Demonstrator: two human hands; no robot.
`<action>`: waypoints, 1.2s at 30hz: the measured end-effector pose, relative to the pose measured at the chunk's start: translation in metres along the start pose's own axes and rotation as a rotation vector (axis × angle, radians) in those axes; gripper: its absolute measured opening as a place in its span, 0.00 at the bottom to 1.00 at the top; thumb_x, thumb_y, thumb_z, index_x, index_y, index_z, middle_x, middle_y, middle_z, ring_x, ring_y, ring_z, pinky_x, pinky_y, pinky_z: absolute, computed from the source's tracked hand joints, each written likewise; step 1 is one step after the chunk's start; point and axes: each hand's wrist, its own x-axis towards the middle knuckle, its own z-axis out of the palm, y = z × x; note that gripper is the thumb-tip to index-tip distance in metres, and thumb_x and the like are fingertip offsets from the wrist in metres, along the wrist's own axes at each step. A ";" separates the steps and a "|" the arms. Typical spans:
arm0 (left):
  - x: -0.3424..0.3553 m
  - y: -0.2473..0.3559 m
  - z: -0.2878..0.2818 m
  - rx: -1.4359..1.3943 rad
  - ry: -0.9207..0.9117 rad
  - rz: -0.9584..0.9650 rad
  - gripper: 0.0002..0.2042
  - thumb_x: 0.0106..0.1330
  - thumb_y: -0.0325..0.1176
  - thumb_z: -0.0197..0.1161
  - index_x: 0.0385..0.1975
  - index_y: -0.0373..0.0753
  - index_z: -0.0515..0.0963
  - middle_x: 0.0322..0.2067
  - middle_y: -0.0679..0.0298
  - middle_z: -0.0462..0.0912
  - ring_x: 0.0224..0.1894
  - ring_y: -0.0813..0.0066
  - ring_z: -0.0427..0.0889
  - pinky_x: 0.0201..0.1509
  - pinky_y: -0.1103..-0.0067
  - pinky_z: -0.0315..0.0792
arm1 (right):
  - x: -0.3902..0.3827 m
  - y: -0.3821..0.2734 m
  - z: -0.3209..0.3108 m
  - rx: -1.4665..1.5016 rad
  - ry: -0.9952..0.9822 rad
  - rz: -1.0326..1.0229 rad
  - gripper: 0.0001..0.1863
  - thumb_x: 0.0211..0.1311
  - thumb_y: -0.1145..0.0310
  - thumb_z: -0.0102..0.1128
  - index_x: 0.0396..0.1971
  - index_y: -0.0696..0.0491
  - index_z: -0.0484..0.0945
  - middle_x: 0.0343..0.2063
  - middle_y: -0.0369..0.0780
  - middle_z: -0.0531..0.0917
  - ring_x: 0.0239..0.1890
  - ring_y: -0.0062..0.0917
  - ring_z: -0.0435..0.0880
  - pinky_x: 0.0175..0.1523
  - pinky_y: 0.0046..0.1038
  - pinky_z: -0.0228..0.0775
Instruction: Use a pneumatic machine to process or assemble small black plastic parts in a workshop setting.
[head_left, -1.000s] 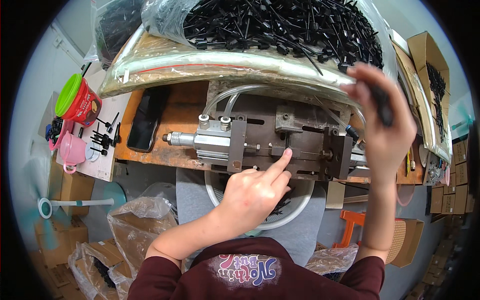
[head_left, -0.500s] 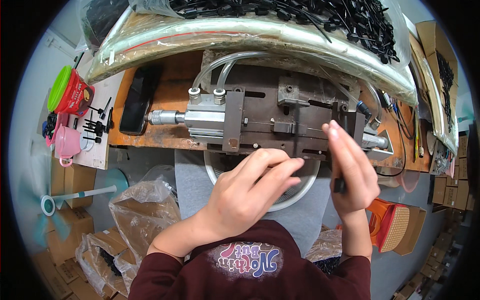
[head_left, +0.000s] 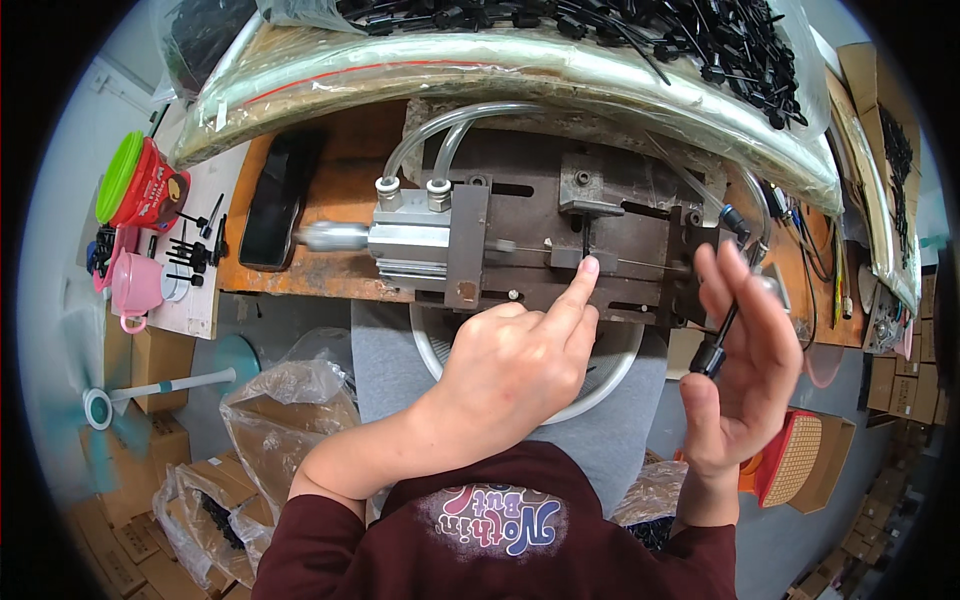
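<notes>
With its index finger stretched out, my left hand [head_left: 525, 360] touches the front of a small dark block [head_left: 566, 257] at the middle of the metal fixture [head_left: 530, 215]; its other fingers are curled with nothing visible in them. A thin black piece [head_left: 587, 235] stands across that block, just beyond the fingertip. My right hand [head_left: 755, 370], raised at the fixture's right end, holds a black knobbed rod [head_left: 708, 358] along its fingers, knob toward me. On the fixture's left sits a silver air cylinder [head_left: 408, 250], with a thin wire-like pin [head_left: 640, 263] right of the block.
A plastic-lined tray [head_left: 500, 60] of black knobbed rods spans the back. A phone [head_left: 272, 205] lies left on the wooden bench, beside a pink cup [head_left: 135, 285] and a red tub [head_left: 150, 190]. Below the fixture, a white basin [head_left: 425, 345] rests at my lap. Clear hoses [head_left: 450, 120] arch behind.
My left hand has moved its index finger up against the block. My right hand has shifted right and turned, showing the black knobbed rod. The cylinder's shaft has moved toward the block.
</notes>
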 end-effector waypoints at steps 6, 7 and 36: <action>0.023 -0.011 -0.034 -0.096 0.068 0.019 0.12 0.54 0.33 0.71 0.37 0.38 0.83 0.46 0.59 0.85 0.26 0.69 0.82 0.32 0.79 0.76 | -0.002 -0.015 0.001 -0.441 -0.098 -0.012 0.18 0.41 0.81 0.76 0.36 0.61 0.81 0.55 0.53 0.77 0.44 0.32 0.85 0.48 0.30 0.79; 0.034 -0.018 -0.043 -0.120 0.137 0.036 0.12 0.54 0.33 0.71 0.37 0.39 0.83 0.44 0.59 0.86 0.28 0.67 0.84 0.33 0.78 0.77 | -0.002 -0.016 0.003 -0.526 -0.111 -0.046 0.19 0.41 0.81 0.76 0.37 0.61 0.82 0.52 0.51 0.79 0.39 0.30 0.84 0.44 0.29 0.79; 0.064 -0.054 -0.102 -1.540 0.345 -0.377 0.17 0.68 0.26 0.55 0.55 0.30 0.73 0.47 0.52 0.78 0.45 0.64 0.82 0.49 0.73 0.75 | 0.110 0.003 0.026 -0.590 -0.160 -0.128 0.11 0.50 0.69 0.70 0.32 0.55 0.79 0.26 0.40 0.81 0.22 0.31 0.79 0.30 0.31 0.72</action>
